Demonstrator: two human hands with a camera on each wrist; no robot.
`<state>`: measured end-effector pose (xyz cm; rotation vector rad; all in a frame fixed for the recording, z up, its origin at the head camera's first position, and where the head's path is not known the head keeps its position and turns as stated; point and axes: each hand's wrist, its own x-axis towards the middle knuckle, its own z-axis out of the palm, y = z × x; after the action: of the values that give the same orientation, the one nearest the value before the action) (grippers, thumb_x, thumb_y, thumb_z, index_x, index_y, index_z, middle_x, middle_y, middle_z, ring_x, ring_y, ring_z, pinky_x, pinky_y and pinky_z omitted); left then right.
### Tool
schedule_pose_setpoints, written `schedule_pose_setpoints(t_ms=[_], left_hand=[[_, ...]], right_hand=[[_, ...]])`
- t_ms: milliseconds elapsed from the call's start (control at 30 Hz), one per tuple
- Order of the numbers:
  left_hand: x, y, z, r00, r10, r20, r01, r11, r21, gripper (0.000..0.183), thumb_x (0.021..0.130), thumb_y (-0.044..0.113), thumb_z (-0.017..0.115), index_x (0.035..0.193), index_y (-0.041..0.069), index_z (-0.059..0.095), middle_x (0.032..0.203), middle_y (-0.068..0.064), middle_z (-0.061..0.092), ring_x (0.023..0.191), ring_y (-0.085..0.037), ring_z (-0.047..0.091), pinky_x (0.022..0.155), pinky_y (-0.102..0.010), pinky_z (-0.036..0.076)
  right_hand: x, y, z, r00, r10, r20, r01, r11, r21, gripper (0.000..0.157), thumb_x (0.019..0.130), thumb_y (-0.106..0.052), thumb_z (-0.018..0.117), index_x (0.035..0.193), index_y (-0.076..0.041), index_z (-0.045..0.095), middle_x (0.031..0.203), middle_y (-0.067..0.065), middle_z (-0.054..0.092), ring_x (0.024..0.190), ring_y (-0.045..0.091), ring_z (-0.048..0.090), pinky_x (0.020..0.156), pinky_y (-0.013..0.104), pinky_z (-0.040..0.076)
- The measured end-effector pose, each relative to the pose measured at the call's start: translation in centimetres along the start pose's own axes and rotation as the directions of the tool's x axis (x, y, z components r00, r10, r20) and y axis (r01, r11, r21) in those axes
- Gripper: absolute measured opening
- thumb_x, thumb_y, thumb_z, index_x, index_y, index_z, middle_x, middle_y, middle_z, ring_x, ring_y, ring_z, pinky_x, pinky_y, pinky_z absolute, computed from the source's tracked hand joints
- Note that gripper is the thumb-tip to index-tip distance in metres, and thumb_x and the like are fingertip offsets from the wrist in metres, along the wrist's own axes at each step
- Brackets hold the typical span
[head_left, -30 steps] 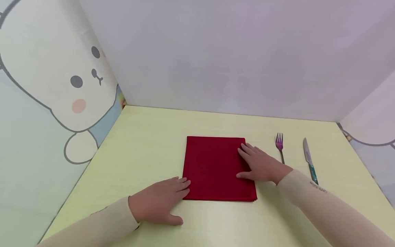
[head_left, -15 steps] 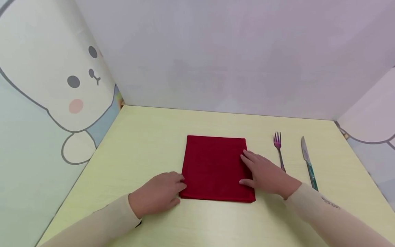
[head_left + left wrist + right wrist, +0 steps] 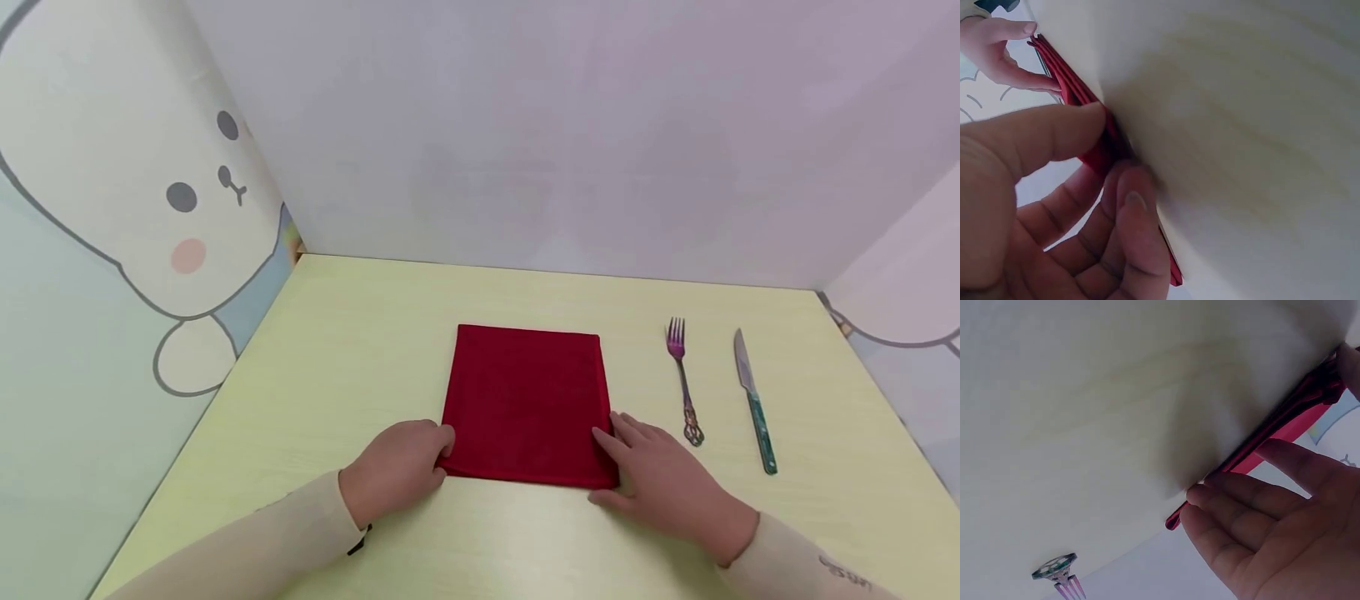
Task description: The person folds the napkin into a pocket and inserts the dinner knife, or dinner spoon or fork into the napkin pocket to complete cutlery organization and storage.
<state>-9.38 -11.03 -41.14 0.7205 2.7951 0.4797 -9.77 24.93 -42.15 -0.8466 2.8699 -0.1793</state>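
Observation:
A folded red cloth napkin (image 3: 525, 400), roughly square, lies flat on the pale yellow table. My left hand (image 3: 397, 467) pinches its near left corner. In the left wrist view the thumb and curled fingers of that hand (image 3: 1066, 206) meet at the layered red edge (image 3: 1075, 84). My right hand (image 3: 667, 483) is at the near right corner. Its fingers lie fairly straight along the right edge, and the thumb touches the near edge. The right wrist view shows those fingertips (image 3: 1196, 492) against the napkin's side (image 3: 1291, 428).
Right of the napkin, a purple-tinted fork (image 3: 682, 375) with an ornate handle lies with its tines away from me. Farther right is a knife (image 3: 752, 400) with a green handle. A pale wall (image 3: 555, 167) rises behind the table; a cartoon animal panel (image 3: 187, 208) stands on the left.
My left fingers have curled from lying flat to pinching the near left corner. The right hand has slid toward me along the right edge to the near corner, uncovering the fork's handle.

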Motion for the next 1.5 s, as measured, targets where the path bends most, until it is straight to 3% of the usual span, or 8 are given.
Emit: schedule_pose_setpoints(t_ms=[267,433,633,833,1000,1200,1333,1500], left_hand=[[0.2,0.2,0.0,0.999,-0.011,-0.033,0.01,1.0,-0.021,0.018,0.082,-0.002,0.068,0.079,0.015,0.062,0.07,0.009,0.055,0.065,-0.008,0.051,0.063,-0.027,0.049],[0.0,0.2,0.1,1.0,0.014,-0.017,-0.014,1.0,-0.011,0.018,0.081,-0.002,0.069,0.079,0.014,0.062,0.068,0.009,0.053,0.064,-0.009,0.049,0.063,-0.028,0.049],[0.1,0.1,0.4,0.999,0.038,-0.006,-0.038,0.999,-0.013,0.02,0.08,-0.005,0.069,0.081,0.013,0.061,0.07,0.008,0.054,0.064,-0.008,0.049,0.064,-0.027,0.049],[0.3,0.3,1.1,1.0,0.03,0.001,-0.03,1.0,-0.005,0.02,0.079,-0.006,0.07,0.083,0.012,0.063,0.071,0.006,0.057,0.066,-0.01,0.054,0.065,-0.028,0.051],[0.3,0.7,1.0,1.0,-0.001,0.012,0.001,1.0,-0.005,0.019,0.078,-0.008,0.068,0.084,0.01,0.064,0.072,0.004,0.06,0.068,-0.014,0.057,0.065,-0.03,0.052],[0.0,0.9,0.7,1.0,0.001,0.003,-0.001,0.999,0.042,0.017,0.078,-0.004,0.071,0.085,0.011,0.066,0.076,0.003,0.061,0.07,-0.014,0.058,0.065,-0.029,0.053],[0.0,0.6,0.6,0.999,0.044,-0.01,-0.043,0.994,0.096,0.015,0.078,0.001,0.073,0.084,0.013,0.066,0.079,0.006,0.056,0.072,-0.012,0.054,0.065,-0.027,0.051],[0.2,0.0,0.6,0.985,0.17,0.022,-0.171,0.969,0.179,0.018,0.084,0.008,0.075,0.077,0.016,0.059,0.074,0.009,0.046,0.068,-0.009,0.046,0.065,-0.024,0.047]], right_hand=[[-0.1,-0.1,0.1,1.0,0.004,-0.002,-0.004,1.0,-0.013,0.073,0.091,-0.051,0.075,0.141,0.0,0.061,0.147,0.025,0.052,0.137,0.044,0.048,0.106,0.057,0.046],[-0.1,0.0,0.0,1.0,-0.027,-0.009,0.026,0.999,-0.047,0.064,0.092,-0.043,0.076,0.138,0.0,0.064,0.145,0.025,0.055,0.134,0.042,0.052,0.103,0.055,0.048],[0.2,0.1,-0.5,0.99,-0.126,-0.059,0.119,0.986,-0.118,0.043,0.086,-0.033,0.084,0.119,-0.007,0.077,0.117,0.015,0.071,0.102,0.03,0.071,0.086,0.046,0.058],[0.3,0.0,-0.8,0.979,-0.191,-0.07,0.18,0.974,-0.138,0.024,0.083,-0.025,0.087,0.101,-0.01,0.081,0.089,0.002,0.073,0.07,0.016,0.068,0.067,0.037,0.058],[0.1,0.2,-1.4,0.98,-0.185,-0.071,0.174,0.976,-0.133,0.023,0.083,-0.02,0.086,0.103,-0.009,0.081,0.094,0.003,0.076,0.077,0.019,0.072,0.069,0.038,0.059],[-0.4,0.0,-1.5,0.972,-0.221,-0.08,0.196,0.95,-0.241,0.028,0.08,-0.018,0.088,0.106,-0.011,0.081,0.094,0.004,0.075,0.082,0.02,0.072,0.074,0.041,0.059],[-0.9,-0.4,-1.0,0.979,-0.202,-0.034,0.187,0.948,-0.259,0.031,0.085,-0.019,0.084,0.113,-0.009,0.079,0.099,0.007,0.073,0.091,0.024,0.07,0.08,0.043,0.057],[-2.1,-0.8,-0.7,0.995,-0.1,0.019,0.102,0.976,-0.191,0.048,0.089,-0.027,0.081,0.13,-0.005,0.07,0.123,0.011,0.068,0.11,0.03,0.067,0.09,0.048,0.055]])
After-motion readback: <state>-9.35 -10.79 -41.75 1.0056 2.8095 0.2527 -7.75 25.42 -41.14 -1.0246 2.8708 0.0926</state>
